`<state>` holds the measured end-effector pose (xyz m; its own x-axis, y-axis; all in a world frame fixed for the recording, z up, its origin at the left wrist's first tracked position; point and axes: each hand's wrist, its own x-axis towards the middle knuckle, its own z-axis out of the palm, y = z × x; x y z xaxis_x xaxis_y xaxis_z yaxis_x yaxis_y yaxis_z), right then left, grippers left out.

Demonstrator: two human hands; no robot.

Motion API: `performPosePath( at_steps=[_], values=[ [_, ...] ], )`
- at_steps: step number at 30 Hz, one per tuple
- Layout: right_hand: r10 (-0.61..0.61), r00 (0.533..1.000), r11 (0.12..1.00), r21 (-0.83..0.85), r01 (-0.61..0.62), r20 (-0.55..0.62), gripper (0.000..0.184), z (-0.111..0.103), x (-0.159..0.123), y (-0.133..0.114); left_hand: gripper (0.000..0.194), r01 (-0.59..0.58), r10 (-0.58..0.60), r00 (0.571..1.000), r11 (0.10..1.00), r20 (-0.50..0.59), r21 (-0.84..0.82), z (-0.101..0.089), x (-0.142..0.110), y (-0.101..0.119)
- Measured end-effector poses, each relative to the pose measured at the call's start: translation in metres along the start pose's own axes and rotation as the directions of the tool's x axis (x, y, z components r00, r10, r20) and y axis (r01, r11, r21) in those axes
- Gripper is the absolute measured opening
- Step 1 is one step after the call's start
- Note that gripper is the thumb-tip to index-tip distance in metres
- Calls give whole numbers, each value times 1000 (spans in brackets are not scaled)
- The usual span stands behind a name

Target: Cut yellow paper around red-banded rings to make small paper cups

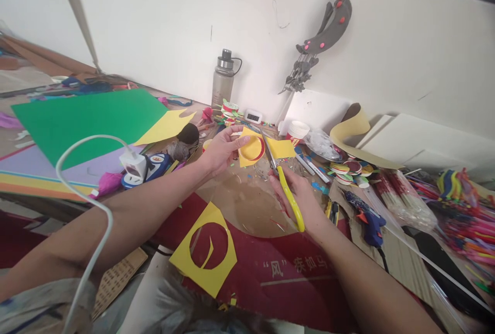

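My left hand (221, 149) pinches a yellow paper sheet (258, 149) with a red-edged circle drawn or glued on it, held above the cluttered table. My right hand (299, 197) grips yellow-handled scissors (284, 184), whose blades reach into the yellow sheet near its middle. Both hands are closed on what they hold. Near the table's front edge lies another yellow square (204, 249) with a round hole cut out of it, on a red cloth (278, 272).
A green sheet (88, 117) on purple and orange sheets lies at left, with a white charger (133, 165) and cable. A grey bottle (224, 79) stands by the wall. A blue glue gun (367, 218), paper cup (297, 132), tape rolls and bundled sticks (406, 195) crowd the right.
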<state>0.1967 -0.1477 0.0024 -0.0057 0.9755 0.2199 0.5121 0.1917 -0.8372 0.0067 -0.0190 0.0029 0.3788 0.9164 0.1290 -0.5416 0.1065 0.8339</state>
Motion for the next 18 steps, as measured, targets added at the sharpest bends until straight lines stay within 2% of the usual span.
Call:
performPosePath(
  at_steps=[3, 6, 9, 13, 18],
  values=[
    [0, 1000, 1000, -11, 0, -13, 43, 1, 0, 1, 59, 14, -16, 999, 999, -38, -37, 0, 1, -1],
    [0, 1000, 1000, -16, -1, -30, 44, 2, 1, 5, 53, 4, -7, 999, 994, -31, -108, 1, -2, -5],
    [4, 998, 1000, -15, -5, -67, 45, 3, 3, 11, 46, 62, -57, 998, 984, 37, -164, 4, -6, -12],
    [0, 995, 999, -34, -3, -99, 44, 4, 5, 16, 39, 174, -157, 981, 972, 118, -156, 5, -9, -17],
    [1, 997, 999, -38, -4, -73, 43, 5, 2, 10, 33, 76, -68, 997, 981, 46, -180, 2, -6, -11]
  ],
)
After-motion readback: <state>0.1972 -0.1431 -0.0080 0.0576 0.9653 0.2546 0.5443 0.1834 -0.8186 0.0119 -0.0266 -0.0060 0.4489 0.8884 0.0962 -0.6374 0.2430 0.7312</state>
